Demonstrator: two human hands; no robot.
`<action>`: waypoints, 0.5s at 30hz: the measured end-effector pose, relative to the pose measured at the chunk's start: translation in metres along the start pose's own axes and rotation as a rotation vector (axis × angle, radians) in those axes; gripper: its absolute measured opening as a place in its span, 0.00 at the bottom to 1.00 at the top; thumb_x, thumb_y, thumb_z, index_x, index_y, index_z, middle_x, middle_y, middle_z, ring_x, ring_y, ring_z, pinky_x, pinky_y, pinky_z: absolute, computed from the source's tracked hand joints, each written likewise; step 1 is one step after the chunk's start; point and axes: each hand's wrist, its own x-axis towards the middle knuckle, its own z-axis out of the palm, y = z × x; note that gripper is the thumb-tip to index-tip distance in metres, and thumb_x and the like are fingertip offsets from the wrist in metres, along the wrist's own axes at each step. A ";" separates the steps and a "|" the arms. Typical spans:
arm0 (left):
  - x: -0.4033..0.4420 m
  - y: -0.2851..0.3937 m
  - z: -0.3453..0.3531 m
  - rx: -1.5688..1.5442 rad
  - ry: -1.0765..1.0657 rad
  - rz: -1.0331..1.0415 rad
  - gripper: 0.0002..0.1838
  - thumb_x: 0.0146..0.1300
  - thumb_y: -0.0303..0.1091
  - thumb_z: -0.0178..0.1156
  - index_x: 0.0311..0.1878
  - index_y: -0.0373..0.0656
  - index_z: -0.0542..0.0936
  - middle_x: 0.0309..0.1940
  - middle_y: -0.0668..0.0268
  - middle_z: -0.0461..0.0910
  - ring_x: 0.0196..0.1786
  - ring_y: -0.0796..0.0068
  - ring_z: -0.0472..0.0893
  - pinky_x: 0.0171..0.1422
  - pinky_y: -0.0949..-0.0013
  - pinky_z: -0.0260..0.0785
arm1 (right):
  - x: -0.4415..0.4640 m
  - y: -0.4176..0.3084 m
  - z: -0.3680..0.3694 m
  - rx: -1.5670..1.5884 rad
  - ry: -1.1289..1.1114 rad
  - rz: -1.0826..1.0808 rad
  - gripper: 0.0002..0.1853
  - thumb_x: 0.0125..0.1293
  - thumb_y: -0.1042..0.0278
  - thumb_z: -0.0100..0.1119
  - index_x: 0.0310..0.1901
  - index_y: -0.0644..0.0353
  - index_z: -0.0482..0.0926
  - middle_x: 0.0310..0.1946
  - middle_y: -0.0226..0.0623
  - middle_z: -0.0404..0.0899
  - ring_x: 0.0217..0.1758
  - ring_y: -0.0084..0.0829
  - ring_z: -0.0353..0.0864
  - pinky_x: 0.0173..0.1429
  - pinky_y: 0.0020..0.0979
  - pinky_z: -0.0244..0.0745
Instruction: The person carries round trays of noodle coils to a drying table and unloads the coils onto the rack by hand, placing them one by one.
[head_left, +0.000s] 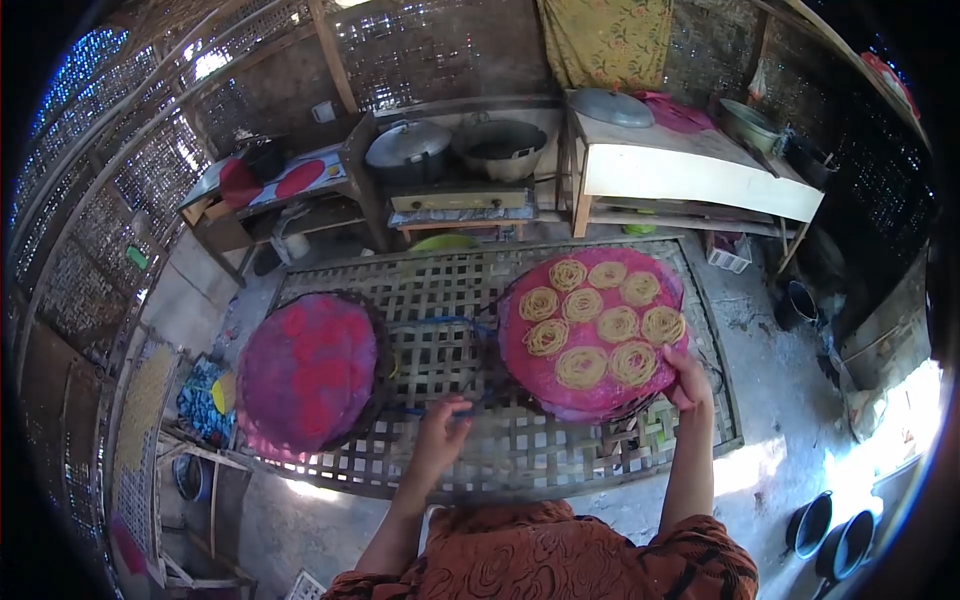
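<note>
In a woven-walled room [440,50], a lattice table [440,350] bears a pink disc [308,370] at left; a lidded pot [408,150] stands past its far edge. Your left hand [443,435] curls loosely, empty, towards the near edge; your right hand [690,380] grips the pink tray [605,402] of noodle nests [617,323] at the right end

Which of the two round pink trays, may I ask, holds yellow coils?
The right tray, touched by the right hand: coils lie on it; the left tray has none.

Free room above the lattice [435,358]; obstacles either side, left tray [310,370] and right tray [672,288].
</note>
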 end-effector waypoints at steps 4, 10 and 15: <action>-0.017 0.015 -0.027 -0.090 -0.019 -0.117 0.14 0.57 0.26 0.62 0.48 0.40 0.77 0.51 0.56 0.77 0.56 0.60 0.76 0.60 0.64 0.66 | 0.017 0.000 0.025 0.019 0.008 -0.138 0.25 0.62 0.74 0.56 0.61 0.65 0.66 0.57 0.43 0.74 0.58 0.37 0.75 0.64 0.39 0.70; -0.055 0.001 -0.079 -0.445 0.022 -0.256 0.19 0.63 0.28 0.59 0.57 0.39 0.70 0.57 0.58 0.73 0.57 0.67 0.75 0.63 0.66 0.65 | -0.024 0.011 0.076 0.217 -0.064 -0.233 0.27 0.64 0.69 0.54 0.64 0.66 0.62 0.60 0.48 0.70 0.61 0.42 0.72 0.65 0.46 0.69; -0.090 0.042 -0.163 -0.967 -0.028 -0.240 0.37 0.67 0.49 0.54 0.70 0.41 0.49 0.65 0.54 0.63 0.62 0.58 0.71 0.66 0.53 0.63 | -0.066 0.073 0.154 0.249 -0.220 -0.162 0.30 0.64 0.64 0.56 0.65 0.64 0.60 0.60 0.49 0.69 0.60 0.47 0.72 0.63 0.50 0.70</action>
